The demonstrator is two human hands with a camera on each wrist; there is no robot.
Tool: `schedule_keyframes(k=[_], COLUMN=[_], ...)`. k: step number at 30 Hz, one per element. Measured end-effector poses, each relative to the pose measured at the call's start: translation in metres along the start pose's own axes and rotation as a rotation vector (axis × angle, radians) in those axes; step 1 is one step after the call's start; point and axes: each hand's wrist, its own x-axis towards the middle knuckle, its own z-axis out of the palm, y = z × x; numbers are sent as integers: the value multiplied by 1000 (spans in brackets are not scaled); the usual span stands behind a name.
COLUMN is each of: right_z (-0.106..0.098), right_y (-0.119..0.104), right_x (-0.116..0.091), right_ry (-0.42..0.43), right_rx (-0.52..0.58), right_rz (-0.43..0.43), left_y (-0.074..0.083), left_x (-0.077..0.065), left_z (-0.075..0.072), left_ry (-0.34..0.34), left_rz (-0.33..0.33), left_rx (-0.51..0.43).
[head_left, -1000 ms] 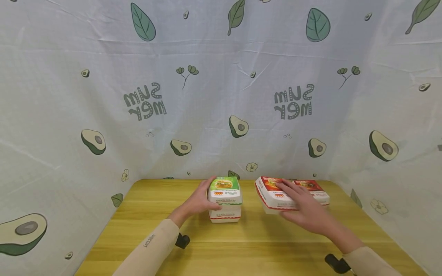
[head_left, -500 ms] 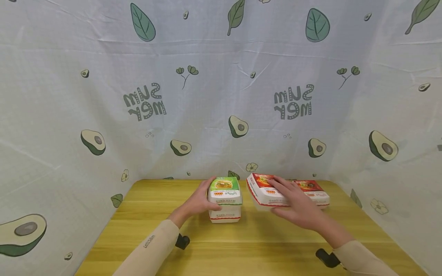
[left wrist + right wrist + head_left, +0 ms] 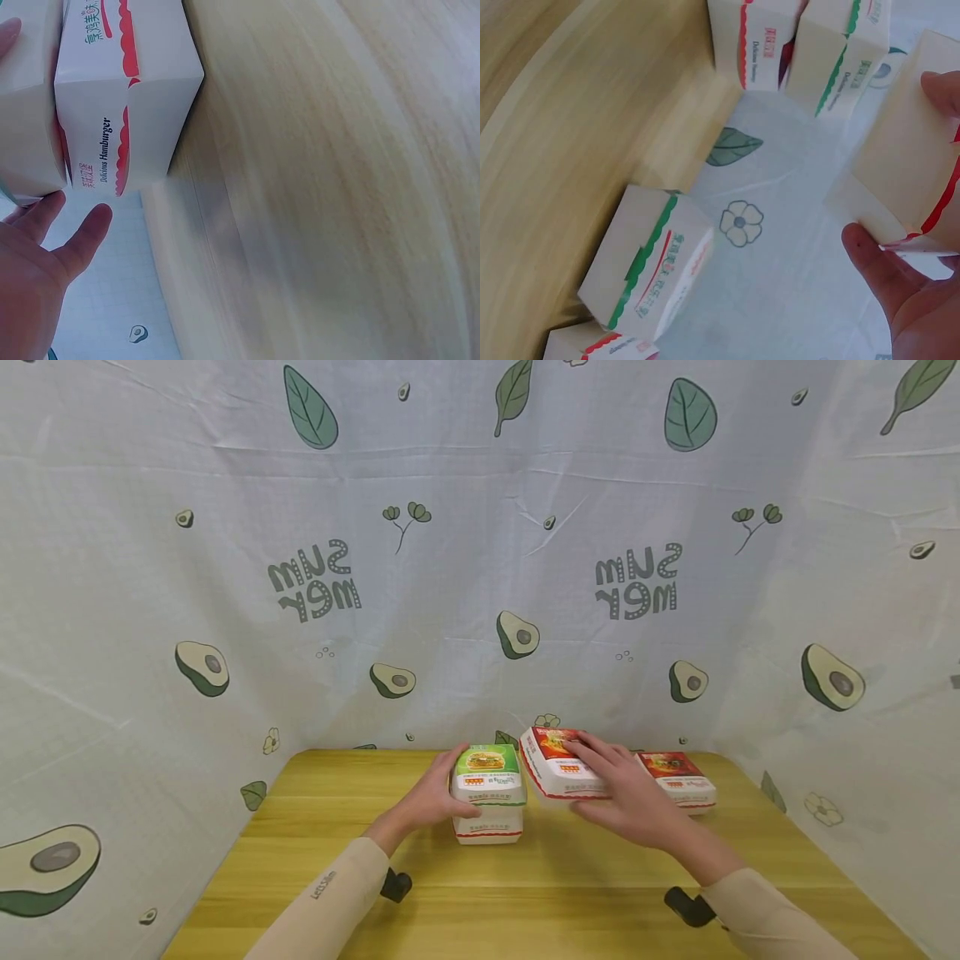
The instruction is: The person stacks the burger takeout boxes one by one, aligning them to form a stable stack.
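Note:
Centre of the head view, a burger box with a green burger-print top (image 3: 487,787) sits on a white box with a red wavy line (image 3: 487,832). My left hand (image 3: 429,793) grips the green-topped box from its left side. In the left wrist view, one fingertip (image 3: 96,219) reaches beside the lower box. To the right, my right hand (image 3: 633,793) holds a red-topped burger box (image 3: 566,781) above the table, slightly tilted. Its near left corner comes close to the stack's right side. The right wrist view shows the thumb and fingers around the held box (image 3: 900,142).
Another red-topped burger box (image 3: 678,781) stands at the back right of the wooden table (image 3: 495,910). A green-trimmed box (image 3: 641,262) appears in the right wrist view, next to a red-trimmed one (image 3: 592,346). Behind the table hangs a printed cloth (image 3: 450,568).
My right hand has moved left and slightly up with the red-topped burger box, bringing it closer to the stack. The left hand and the stack have stayed put.

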Motion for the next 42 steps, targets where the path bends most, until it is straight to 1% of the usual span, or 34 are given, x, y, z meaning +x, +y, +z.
schedule_keyframes(k=[5,13,23,24,36,42], right_z=[2,10,16,17,22,23], right_y=[-3,-6,-12,-13,-19,-24], right_x=[5,16,27,28,43,49], right_ry=[15,14,1,-1,-18,-38], right_rx=[-8,27,26,25,8,-12], right_rz=[-13,-29,-12,-12,-7,17], left_y=[2,2,1,1,-1,-1], left_x=[0,0,2,2,0,1], left_z=[0,1,2,2,0,0], left_ry=[-2,1,-12,-12,6,5], left_rz=[-1,-13,-9,-17,-16,-24], left_rx=[8,9,-13,-15,-28,-30])
